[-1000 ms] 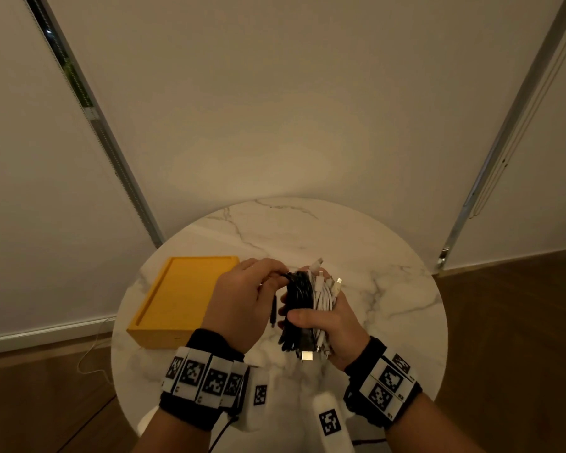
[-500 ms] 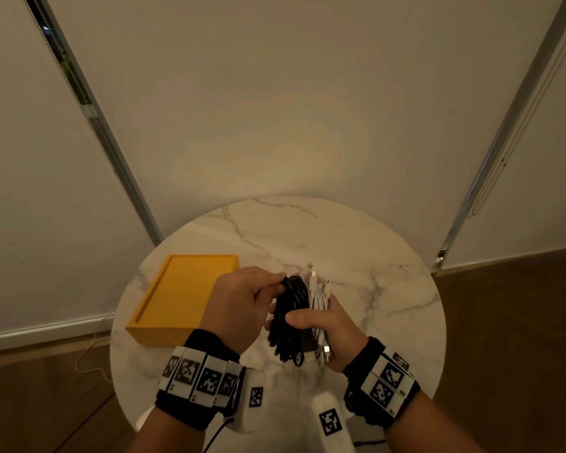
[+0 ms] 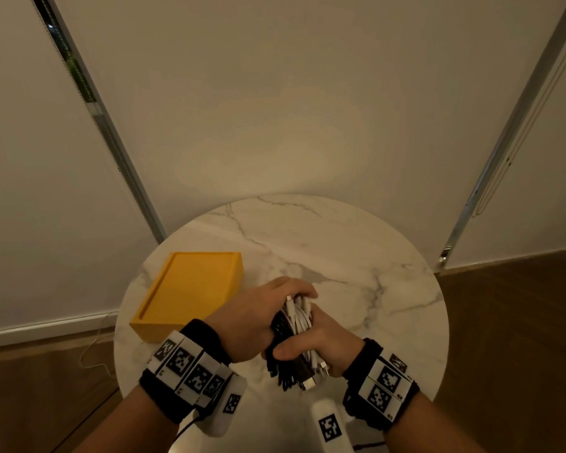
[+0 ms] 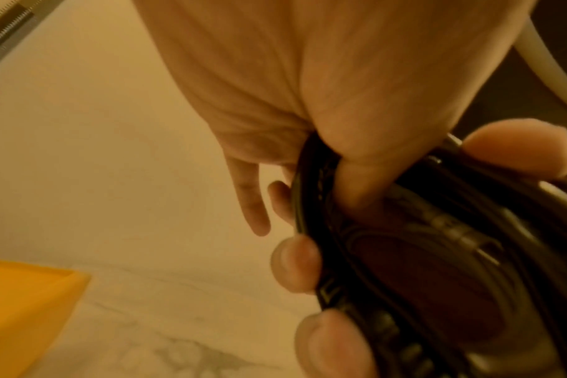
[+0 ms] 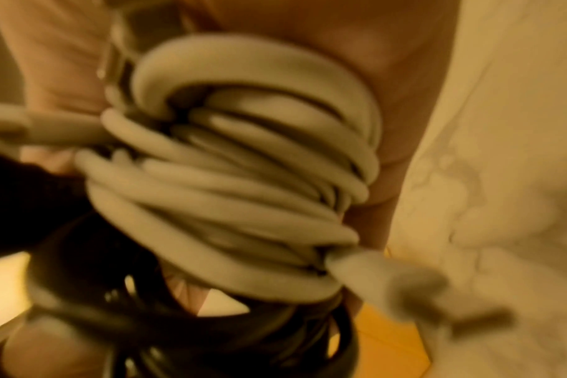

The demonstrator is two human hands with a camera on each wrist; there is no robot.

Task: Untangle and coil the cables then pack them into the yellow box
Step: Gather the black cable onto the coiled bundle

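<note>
- The round marble counter (image 3: 356,256) carries the yellow box and lies under both hands; a wooden floor (image 3: 520,322) shows on either side of it.
- The yellow box (image 3: 190,289) sits open on the counter's left part, just left of the left wrist; apart from the cables.
- The left hand (image 3: 252,315) reaches over the top of the bundle, fingers curled round its far end; in the left wrist view the thumb presses into the black loops.
- The right hand (image 3: 321,344) grasps the bundle from beneath, thumb laid across its near side.
- The cables (image 3: 294,335), black coils on the left and white coils on the right, are held together above the counter; several plug ends stick out at the near end towards the person.
</note>
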